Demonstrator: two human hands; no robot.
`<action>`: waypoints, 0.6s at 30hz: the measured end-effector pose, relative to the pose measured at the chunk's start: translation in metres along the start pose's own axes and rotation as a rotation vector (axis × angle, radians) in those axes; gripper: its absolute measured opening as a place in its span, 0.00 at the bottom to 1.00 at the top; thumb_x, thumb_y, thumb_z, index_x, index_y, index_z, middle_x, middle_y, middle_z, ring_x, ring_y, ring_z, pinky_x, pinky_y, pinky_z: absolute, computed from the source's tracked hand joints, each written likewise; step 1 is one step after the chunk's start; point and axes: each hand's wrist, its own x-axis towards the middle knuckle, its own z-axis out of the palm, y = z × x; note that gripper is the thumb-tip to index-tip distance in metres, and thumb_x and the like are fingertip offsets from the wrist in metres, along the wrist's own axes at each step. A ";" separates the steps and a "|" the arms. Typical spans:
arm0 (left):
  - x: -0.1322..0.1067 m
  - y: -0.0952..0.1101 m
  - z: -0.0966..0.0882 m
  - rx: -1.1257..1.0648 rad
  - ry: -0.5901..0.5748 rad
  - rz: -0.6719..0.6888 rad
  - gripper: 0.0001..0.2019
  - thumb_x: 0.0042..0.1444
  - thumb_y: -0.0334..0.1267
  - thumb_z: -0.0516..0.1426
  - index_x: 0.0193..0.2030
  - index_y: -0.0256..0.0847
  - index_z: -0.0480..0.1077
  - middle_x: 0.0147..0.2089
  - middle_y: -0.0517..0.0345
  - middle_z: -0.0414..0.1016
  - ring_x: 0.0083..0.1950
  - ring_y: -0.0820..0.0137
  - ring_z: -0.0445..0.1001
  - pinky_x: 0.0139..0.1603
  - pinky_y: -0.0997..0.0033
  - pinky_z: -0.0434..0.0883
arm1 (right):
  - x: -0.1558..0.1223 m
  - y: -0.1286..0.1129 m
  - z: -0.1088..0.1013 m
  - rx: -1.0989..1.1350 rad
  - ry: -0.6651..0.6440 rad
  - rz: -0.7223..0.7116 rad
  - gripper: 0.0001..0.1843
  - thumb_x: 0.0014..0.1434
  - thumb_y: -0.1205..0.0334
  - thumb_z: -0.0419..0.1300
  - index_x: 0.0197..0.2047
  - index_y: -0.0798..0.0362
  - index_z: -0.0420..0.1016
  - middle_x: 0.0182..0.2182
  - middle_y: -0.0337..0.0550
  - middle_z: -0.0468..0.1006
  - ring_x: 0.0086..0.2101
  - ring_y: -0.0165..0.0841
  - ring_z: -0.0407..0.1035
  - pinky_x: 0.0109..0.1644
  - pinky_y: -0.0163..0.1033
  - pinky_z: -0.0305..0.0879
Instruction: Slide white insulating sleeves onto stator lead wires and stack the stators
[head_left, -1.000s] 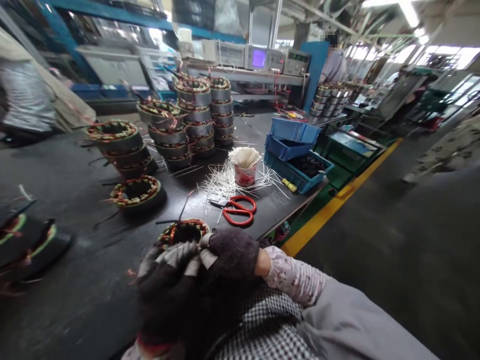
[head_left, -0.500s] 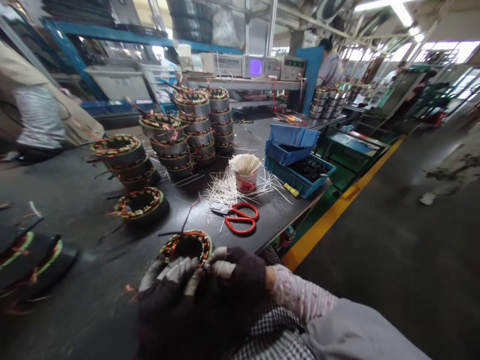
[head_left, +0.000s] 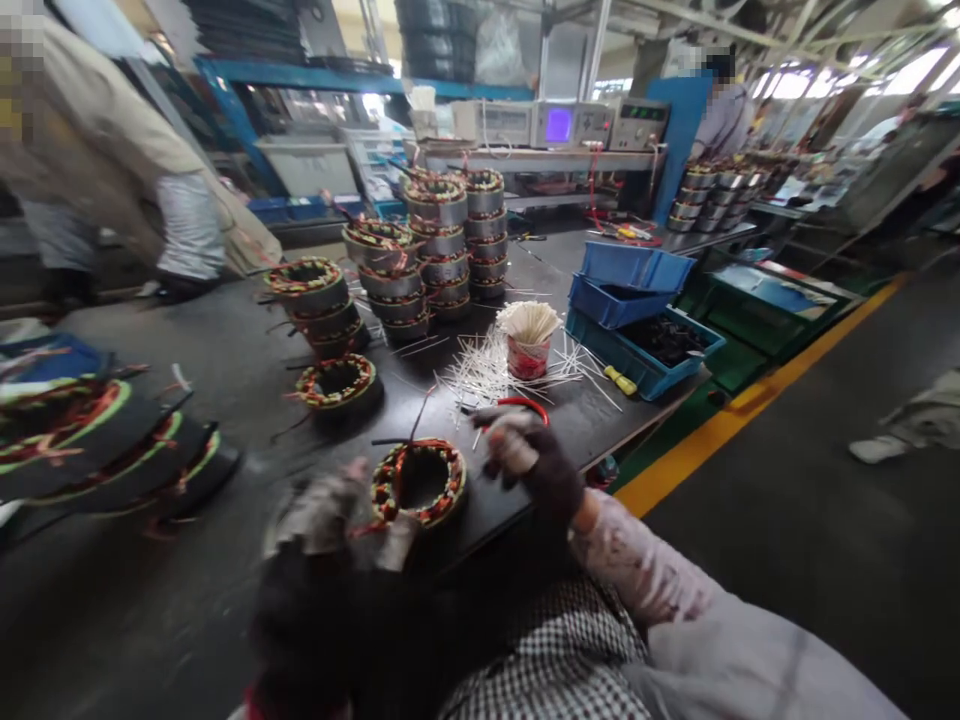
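A motor stator (head_left: pixel 418 482) with copper windings and coloured lacing lies flat on the black bench just in front of me. My left hand (head_left: pixel 330 515), in a dark glove with taped fingertips, is at the stator's near-left rim and is smeared by motion. My right hand (head_left: pixel 529 455), gloved the same way, has its fingers curled down over the red scissors (head_left: pixel 525 404); only part of a red handle shows above it.
More stators stand in stacks (head_left: pixel 442 240) at the back and lie singly (head_left: pixel 335 381) nearby. A red cup of white sticks (head_left: pixel 528 340) sits among scattered sticks. Blue bins (head_left: pixel 634 320) are at the bench's right end. Another person (head_left: pixel 112 180) stands at the far left.
My hands were clasped together over the near stator; they have come apart. The right hand moved out to the scissors, and the left hand stayed by the stator. The view shifted left.
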 end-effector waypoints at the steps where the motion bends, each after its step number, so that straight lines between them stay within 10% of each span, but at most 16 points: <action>1: 0.009 -0.001 -0.005 0.074 -0.012 -0.069 0.33 0.63 0.62 0.63 0.70 0.50 0.74 0.62 0.41 0.88 0.66 0.34 0.86 0.71 0.26 0.80 | 0.007 -0.002 -0.024 -0.063 0.180 -0.003 0.31 0.63 0.27 0.70 0.44 0.48 0.80 0.34 0.41 0.83 0.29 0.33 0.76 0.31 0.37 0.72; 5: 0.046 -0.004 -0.010 0.306 -0.495 -0.229 0.39 0.66 0.63 0.60 0.74 0.35 0.74 0.48 0.34 0.90 0.52 0.34 0.89 0.56 0.37 0.83 | 0.067 -0.006 -0.103 -0.230 0.586 -0.023 0.31 0.54 0.30 0.70 0.43 0.48 0.73 0.31 0.35 0.76 0.29 0.32 0.72 0.34 0.38 0.72; 8: 0.067 0.006 -0.009 0.425 -0.758 -0.223 0.42 0.70 0.64 0.58 0.76 0.31 0.73 0.59 0.26 0.88 0.61 0.34 0.88 0.61 0.42 0.80 | 0.111 -0.003 -0.130 -0.307 0.670 -0.011 0.26 0.55 0.37 0.72 0.42 0.49 0.72 0.30 0.35 0.76 0.30 0.32 0.69 0.36 0.39 0.70; 18: 0.077 0.023 -0.012 0.311 -0.807 -0.239 0.18 0.69 0.50 0.58 0.52 0.39 0.82 0.48 0.39 0.90 0.50 0.47 0.89 0.50 0.54 0.79 | 0.150 -0.015 -0.116 -0.387 0.738 -0.057 0.08 0.72 0.60 0.65 0.45 0.58 0.79 0.36 0.44 0.84 0.32 0.30 0.73 0.40 0.39 0.72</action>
